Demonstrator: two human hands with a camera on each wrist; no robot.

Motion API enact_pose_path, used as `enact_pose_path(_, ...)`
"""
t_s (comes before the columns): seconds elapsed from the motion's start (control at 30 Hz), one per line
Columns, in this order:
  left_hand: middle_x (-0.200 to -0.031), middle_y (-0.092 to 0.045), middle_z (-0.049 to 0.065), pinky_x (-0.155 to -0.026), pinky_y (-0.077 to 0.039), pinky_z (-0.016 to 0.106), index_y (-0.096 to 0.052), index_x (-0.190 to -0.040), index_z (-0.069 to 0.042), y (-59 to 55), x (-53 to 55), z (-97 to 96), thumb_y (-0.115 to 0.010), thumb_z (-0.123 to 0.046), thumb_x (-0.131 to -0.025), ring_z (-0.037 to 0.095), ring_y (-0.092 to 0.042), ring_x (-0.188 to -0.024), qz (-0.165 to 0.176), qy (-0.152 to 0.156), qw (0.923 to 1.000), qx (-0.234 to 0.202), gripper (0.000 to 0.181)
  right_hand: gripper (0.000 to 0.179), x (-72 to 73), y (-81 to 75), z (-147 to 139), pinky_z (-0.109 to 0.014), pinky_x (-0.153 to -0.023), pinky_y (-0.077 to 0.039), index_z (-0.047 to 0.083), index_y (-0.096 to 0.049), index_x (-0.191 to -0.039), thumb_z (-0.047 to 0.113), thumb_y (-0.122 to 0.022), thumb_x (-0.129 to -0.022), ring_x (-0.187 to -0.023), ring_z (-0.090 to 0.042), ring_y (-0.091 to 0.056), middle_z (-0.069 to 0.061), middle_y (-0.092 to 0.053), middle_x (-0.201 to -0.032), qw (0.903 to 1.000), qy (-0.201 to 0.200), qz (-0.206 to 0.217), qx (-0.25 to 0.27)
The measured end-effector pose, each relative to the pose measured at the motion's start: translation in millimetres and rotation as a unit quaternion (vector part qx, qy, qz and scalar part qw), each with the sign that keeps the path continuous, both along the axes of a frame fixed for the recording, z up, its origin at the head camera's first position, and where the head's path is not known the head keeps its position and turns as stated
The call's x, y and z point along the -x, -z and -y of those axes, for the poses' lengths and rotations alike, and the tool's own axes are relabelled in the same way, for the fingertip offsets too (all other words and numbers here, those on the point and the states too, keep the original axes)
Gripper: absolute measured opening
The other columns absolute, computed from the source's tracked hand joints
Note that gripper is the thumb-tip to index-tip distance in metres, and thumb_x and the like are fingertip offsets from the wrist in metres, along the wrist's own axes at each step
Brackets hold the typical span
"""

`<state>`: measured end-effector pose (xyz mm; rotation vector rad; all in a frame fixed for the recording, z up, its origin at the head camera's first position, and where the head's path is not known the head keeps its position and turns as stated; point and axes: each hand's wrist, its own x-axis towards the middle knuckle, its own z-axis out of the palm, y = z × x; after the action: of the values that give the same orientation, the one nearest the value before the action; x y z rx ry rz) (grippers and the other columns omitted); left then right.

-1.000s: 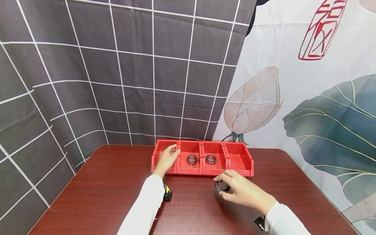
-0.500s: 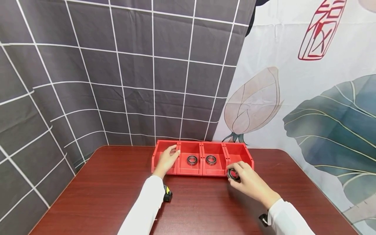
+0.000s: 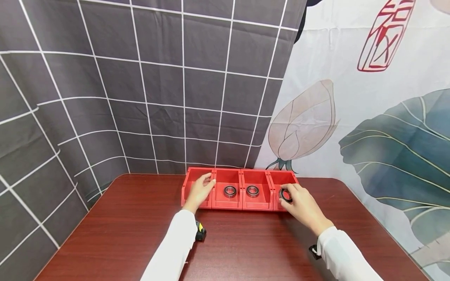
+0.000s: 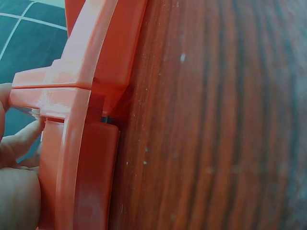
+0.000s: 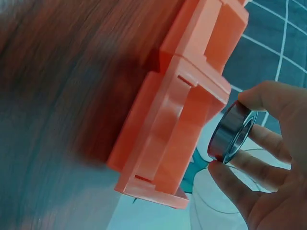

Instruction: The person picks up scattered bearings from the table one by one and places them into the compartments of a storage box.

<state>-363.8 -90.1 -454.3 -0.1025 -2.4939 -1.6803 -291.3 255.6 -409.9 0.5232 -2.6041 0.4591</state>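
Observation:
My right hand [image 3: 303,205] pinches a ball bearing [image 5: 232,132], a dark ring with a metal rim, between thumb and fingers. In the head view this bearing sits over the front of the rightmost red bin [image 3: 281,178]; the right wrist view shows it tilted and held above the bin's opening. My left hand [image 3: 200,192] is at the leftmost red bin [image 3: 191,181], its thumb and fingers around the divider wall [image 4: 53,96] beside the second bin. Its fingertips are partly hidden. One bearing [image 3: 230,191] lies in the second bin and another bearing [image 3: 252,191] in the third.
The red bins stand joined in a row at the back of the brown wooden table [image 3: 239,249]. Behind them hangs a grey gridded cloth [image 3: 161,89] beside a white cloth with plant prints [image 3: 316,58]. A black and yellow device [image 3: 200,231] is by the left wrist.
My right hand has carried its bearing from in front of the third bin rightward and away from me, over the rightmost bin. The left hand has stayed in place.

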Motion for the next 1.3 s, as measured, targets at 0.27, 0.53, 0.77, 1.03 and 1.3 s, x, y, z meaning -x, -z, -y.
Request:
enact_pose_path(0.27, -0.133, -0.057, 0.013, -0.097, -0.048, 0.045, -0.048, -0.141, -0.011, 0.6, -0.5, 0.4, -0.061, -0.034, -0.094, 0.030, -0.057, -0.120, -0.003, -0.001, 1.0000, 0.004, 0.054, 0.043, 14.3, 2.8, -1.4, -0.052, -0.082, -0.053, 0.001, -0.060, -0.117, 0.015, -0.076, -0.080, -0.094, -0.038, -0.057, -0.020, -0.060, -0.109, 0.9995, 0.017, 0.025, -0.006)
enact_pose_path(0.53, -0.133, -0.057, 0.012, -0.098, -0.047, 0.044, -0.049, -0.141, -0.012, -0.6, 1.1, 1.0, -0.062, -0.035, -0.094, 0.029, -0.056, -0.120, -0.002, -0.002, 1.0000, 0.004, 0.054, 0.044, 26.3, 0.9, -1.9, -0.055, -0.086, -0.051, 0.001, -0.059, -0.119, 0.013, -0.075, -0.080, -0.104, -0.041, -0.051, -0.021, -0.057, -0.114, 0.9976, 0.025, 0.061, -0.022)
enact_pose_path(0.77, -0.133, -0.057, 0.014, -0.097, -0.048, 0.046, -0.049, -0.140, -0.010, -0.3, 0.7, -0.5, -0.062, -0.031, -0.094, 0.031, -0.056, -0.120, -0.004, -0.001, 1.0000, 0.000, 0.052, 0.042, 37.5, 5.1, 0.6, -0.056, -0.089, -0.049, 0.001, -0.059, -0.118, 0.011, -0.072, -0.080, -0.107, -0.043, -0.050, -0.023, -0.056, -0.116, 0.9960, 0.029, 0.079, -0.030)
enact_pose_path(1.03, -0.132, -0.058, 0.014, -0.096, -0.049, 0.044, -0.050, -0.140, -0.010, 2.6, 0.4, -1.5, -0.062, -0.031, -0.094, 0.030, -0.057, -0.119, -0.011, -0.003, 0.9999, 0.001, 0.052, 0.040, 48.0, 11.8, 3.6, -0.057, -0.092, -0.046, -0.003, -0.059, -0.118, 0.008, -0.070, -0.081, -0.106, -0.045, -0.049, -0.027, -0.055, -0.116, 0.9942, 0.033, 0.099, -0.027)
enact_pose_path(1.3, -0.131, -0.058, 0.015, -0.096, -0.048, 0.044, -0.050, -0.140, -0.008, 0.7, 0.4, -0.4, -0.061, -0.030, -0.094, 0.031, -0.057, -0.118, -0.016, 0.000, 0.9999, 0.002, 0.052, 0.040, 54.2, 15.4, 2.5, -0.059, -0.094, -0.043, -0.003, -0.058, -0.119, 0.009, -0.070, -0.083, -0.107, -0.046, -0.049, -0.028, -0.054, -0.118, 0.9907, 0.046, 0.126, -0.020)
